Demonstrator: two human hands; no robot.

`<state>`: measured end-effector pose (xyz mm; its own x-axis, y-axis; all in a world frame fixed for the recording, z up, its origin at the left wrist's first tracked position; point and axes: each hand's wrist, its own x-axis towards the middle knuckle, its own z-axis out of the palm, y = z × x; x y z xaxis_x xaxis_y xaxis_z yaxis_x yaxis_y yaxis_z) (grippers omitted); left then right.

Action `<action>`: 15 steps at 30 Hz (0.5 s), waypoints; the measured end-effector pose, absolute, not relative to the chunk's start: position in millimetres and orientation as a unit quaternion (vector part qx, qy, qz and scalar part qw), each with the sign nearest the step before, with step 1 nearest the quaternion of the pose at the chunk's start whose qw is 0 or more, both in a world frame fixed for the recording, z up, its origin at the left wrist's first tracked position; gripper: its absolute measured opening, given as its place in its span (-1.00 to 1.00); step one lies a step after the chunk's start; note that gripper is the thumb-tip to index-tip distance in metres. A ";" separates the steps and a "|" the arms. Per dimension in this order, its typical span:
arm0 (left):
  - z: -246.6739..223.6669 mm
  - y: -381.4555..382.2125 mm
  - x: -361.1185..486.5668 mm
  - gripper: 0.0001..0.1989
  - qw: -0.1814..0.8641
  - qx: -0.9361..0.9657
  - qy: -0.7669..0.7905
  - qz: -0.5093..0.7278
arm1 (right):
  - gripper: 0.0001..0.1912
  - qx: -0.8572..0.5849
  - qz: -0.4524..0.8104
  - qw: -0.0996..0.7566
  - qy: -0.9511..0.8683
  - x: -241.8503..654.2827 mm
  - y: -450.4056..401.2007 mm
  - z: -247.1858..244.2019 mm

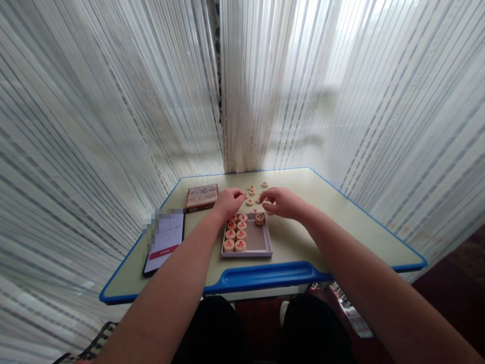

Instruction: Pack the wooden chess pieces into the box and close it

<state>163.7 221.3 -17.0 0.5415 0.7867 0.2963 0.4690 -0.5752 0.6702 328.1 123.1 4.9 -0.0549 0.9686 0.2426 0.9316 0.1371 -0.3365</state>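
Observation:
Just beyond an open box tray (pixel 268 240), my left hand (pixel 230 202) has its thumb and fingers pinched at the edge of a Chinese chess piece (pixel 246 195). My right hand (pixel 282 201) hovers over loose pieces to the right, thumb and forefinger apart, with no piece visible between them. Its fingers partly cover some discs. Round wooden pieces with red characters, such as this one (pixel 240 245), stand in two columns in the tray's left half. A short stack (pixel 259 219) is in the tray's far right corner. More discs, including one (pixel 264 185), lie scattered beyond.
A printed box lid (pixel 202 196) lies at the left of the pale table (pixel 333 237). Nearer me is a phone (pixel 164 240) with its screen lit. The table has a blue rim and a blue front groove (pixel 269 273). Striped curtains (pixel 253 91) hang behind it.

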 end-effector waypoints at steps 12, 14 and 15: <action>-13.6 226.2 163.2 -0.76 0.272 0.802 0.407 0.343 | -0.87 -0.517 0.008 0.286 -0.807 301.9 127.7 -9.5; -14.6 226.8 164.4 -0.77 0.273 0.801 0.406 0.344 | -0.87 -0.511 0.004 0.275 -0.814 300.6 127.9 -10.0; -15.4 227.0 165.2 -0.77 0.273 0.802 0.406 0.343 | -0.87 -0.508 0.003 0.269 -0.818 300.1 128.2 -10.8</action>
<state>165.2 227.0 -15.4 0.4352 0.8385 0.3279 0.4641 -0.5211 0.7163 300.1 128.2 -10.8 -0.3390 0.8334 0.4366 0.8300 0.4834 -0.2783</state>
